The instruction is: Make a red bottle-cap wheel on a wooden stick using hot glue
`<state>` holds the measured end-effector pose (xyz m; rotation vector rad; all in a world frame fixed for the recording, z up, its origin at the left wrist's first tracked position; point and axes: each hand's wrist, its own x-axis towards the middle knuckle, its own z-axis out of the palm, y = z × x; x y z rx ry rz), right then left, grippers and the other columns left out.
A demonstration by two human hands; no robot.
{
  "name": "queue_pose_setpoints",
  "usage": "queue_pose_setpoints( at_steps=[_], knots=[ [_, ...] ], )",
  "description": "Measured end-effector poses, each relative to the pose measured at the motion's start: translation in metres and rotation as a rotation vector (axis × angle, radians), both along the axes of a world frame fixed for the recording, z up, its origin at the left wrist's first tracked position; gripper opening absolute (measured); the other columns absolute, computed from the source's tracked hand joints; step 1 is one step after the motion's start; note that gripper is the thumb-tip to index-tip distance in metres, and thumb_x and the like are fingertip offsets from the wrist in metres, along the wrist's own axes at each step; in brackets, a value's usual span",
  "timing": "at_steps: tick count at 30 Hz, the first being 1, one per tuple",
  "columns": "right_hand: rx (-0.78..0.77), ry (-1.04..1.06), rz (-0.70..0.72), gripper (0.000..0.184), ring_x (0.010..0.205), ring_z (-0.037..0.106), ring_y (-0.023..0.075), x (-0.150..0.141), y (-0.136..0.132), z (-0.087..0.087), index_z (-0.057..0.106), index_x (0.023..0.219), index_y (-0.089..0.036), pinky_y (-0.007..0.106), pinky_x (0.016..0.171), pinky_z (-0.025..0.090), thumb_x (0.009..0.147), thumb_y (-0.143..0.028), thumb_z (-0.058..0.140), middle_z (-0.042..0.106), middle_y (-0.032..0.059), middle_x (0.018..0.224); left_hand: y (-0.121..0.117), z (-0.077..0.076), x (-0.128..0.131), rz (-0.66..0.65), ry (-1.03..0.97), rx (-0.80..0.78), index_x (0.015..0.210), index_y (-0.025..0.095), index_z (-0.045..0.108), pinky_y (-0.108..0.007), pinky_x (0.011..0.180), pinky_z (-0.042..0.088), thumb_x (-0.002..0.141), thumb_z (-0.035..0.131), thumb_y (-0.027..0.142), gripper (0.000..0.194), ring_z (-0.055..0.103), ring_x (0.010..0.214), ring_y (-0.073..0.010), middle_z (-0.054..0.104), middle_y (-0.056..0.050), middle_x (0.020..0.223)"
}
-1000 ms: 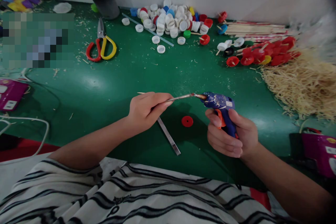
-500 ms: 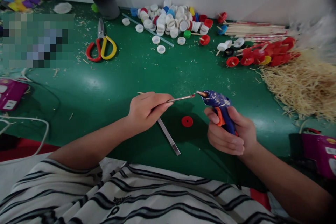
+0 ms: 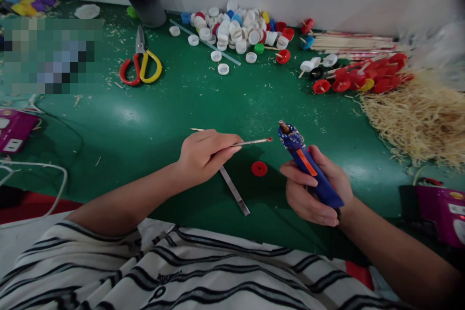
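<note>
PASS: tabletop [image 3: 232, 99] between scissors [image 3: 141, 50] and fibre pile [image 3: 417, 116] | BLOCK: far — cap heap [image 3: 238, 31]; near — glue gun [image 3: 323, 183]

Thin stick [image 3: 256, 142], perhaps wooden, in left grip [image 3: 205, 155], blue glue gun [image 3: 324, 187] in right grip [image 3: 307, 201], red disc [image 3: 259, 169] between.

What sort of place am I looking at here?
Most likely a craft workbench: the right hand holds a blue pistol-shaped glue gun, a heap of round, mostly white bottle caps lies at the back, and red-and-yellow-handled metal scissors rest on the flat green tabletop.
</note>
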<state>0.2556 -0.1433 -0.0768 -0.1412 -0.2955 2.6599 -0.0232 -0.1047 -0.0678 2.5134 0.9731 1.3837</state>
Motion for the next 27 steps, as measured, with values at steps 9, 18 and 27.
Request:
queue_pose_setpoints(
  at_steps=[9, 18, 27],
  knots=[
    [0.061, -0.043, 0.008, 0.061, 0.026, 0.040, 0.0088, -0.0025, -0.0007, -0.0042, 0.041, 0.075, -0.024, 0.016, 0.028, 0.033, 0.108, -0.069, 0.016, 0.065, 0.0003, 0.053, -0.0010, 0.0006, -0.0016, 0.012, 0.002, -0.037, 0.101, 0.019, 0.075, -0.022, 0.061, 0.052, 0.101, 0.063, 0.022, 0.012, 0.066, 0.059, -0.0088, 0.081, -0.001, 0.082],
    [0.022, -0.120, 0.027, 0.064, 0.022, 0.035, 0.0082, -0.0004, -0.0021, -0.0041, 0.039, 0.073, -0.024, 0.016, 0.026, 0.028, 0.105, -0.077, 0.020, 0.057, -0.0031, 0.044, -0.0006, 0.0007, -0.0027, 0.043, 0.015, -0.013, 0.099, 0.019, 0.075, -0.021, 0.060, 0.053, 0.103, 0.060, 0.027, 0.017, 0.067, 0.058, -0.0092, 0.081, -0.001, 0.079],
    [0.036, -0.055, 0.060, 0.060, 0.024, 0.036, 0.0069, -0.0006, -0.0001, -0.0009, 0.043, 0.076, -0.024, 0.014, 0.027, 0.032, 0.109, -0.068, 0.017, 0.060, -0.0018, 0.048, 0.0010, 0.0063, -0.0060, 0.027, 0.030, -0.005, 0.101, 0.020, 0.076, -0.023, 0.054, 0.046, 0.103, 0.060, 0.024, 0.016, 0.061, 0.055, -0.0096, 0.075, -0.001, 0.072]
  ],
)
